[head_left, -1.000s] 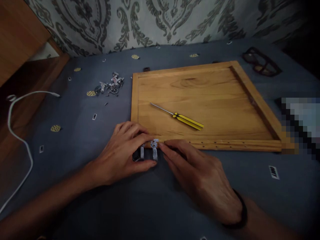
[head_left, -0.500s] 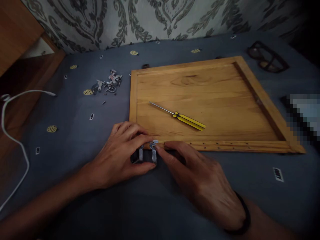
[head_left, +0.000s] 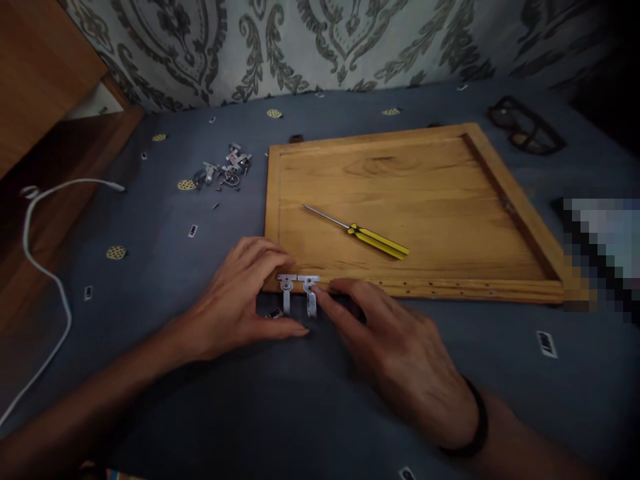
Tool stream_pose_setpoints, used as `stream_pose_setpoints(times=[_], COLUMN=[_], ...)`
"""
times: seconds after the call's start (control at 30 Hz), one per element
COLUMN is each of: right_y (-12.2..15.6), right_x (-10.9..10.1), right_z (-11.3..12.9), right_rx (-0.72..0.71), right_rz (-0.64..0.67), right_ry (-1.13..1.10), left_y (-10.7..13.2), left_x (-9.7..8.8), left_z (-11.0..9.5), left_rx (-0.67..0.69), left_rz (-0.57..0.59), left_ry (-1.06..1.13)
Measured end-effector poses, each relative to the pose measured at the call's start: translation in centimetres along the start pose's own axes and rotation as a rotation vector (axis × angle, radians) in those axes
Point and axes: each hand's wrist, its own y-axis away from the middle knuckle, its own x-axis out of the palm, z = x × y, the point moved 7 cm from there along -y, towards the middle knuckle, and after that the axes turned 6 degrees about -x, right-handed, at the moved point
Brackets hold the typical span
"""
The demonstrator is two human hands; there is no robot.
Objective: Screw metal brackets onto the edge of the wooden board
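Two metal hinges sit side by side on the near edge of a framed wooden panel (head_left: 425,180), at its left end. The left hinge (head_left: 287,285) and the right hinge (head_left: 311,303) have their flat plates on the wood and their arms pointing toward me. My left hand (head_left: 220,307) curves around them from the left, fingers and thumb spread apart. From the right, my right hand (head_left: 405,353) touches the right hinge with one fingertip, its other visible finger resting on the frame edge. A yellow-and-black screwdriver (head_left: 380,242) lies on the panel.
Loose hinges and screws (head_left: 227,167) lie in a pile on the blue patterned cloth (head_left: 150,373). A white cable (head_left: 55,280) runs along the left. Dark-framed glasses (head_left: 530,127) rest at the back right, above a blurred-out object (head_left: 610,227). A patterned curtain (head_left: 300,40) hangs behind.
The right hinge has turned from tilted to lying with its plate lined up beside the left one. My left fingers have drawn back and spread off the hinges. The view has shifted slightly.
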Motion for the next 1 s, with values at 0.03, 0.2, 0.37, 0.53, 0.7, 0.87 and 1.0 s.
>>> stream_pose_setpoints(times=[0.03,0.2,0.37,0.53,0.7,0.87,1.0], right_y=[0.0,-0.3,-0.3,-0.2,-0.2,-0.3,-0.2], right_x=[0.0,0.0,0.1,0.1,0.0,0.0,-0.1], right_z=[0.0,0.3,0.2,0.2,0.3,0.3,0.2], right_rx=[-0.001,-0.007,-0.001,-0.003,-0.010,-0.008,-0.006], right_rz=[0.000,-0.002,-0.007,-0.006,-0.016,-0.008,-0.015], right_ry=[0.005,0.013,0.028,0.048,0.037,0.023,0.021], left_y=[0.0,0.0,0.0,0.0,0.0,0.0,0.0], left_x=[0.1,0.4,0.5,0.7,1.0,1.3,1.4], left_z=[0.0,-0.5,-0.5,-0.5,-0.7,-0.8,-0.8], left_rx=[-0.003,-0.003,-0.010,0.010,0.027,0.024,0.014], left_rz=[0.001,0.036,0.047,0.023,0.003,-0.019,-0.034], left_ry=[0.000,-0.007,-0.026,-0.037,-0.057,-0.078,-0.074])
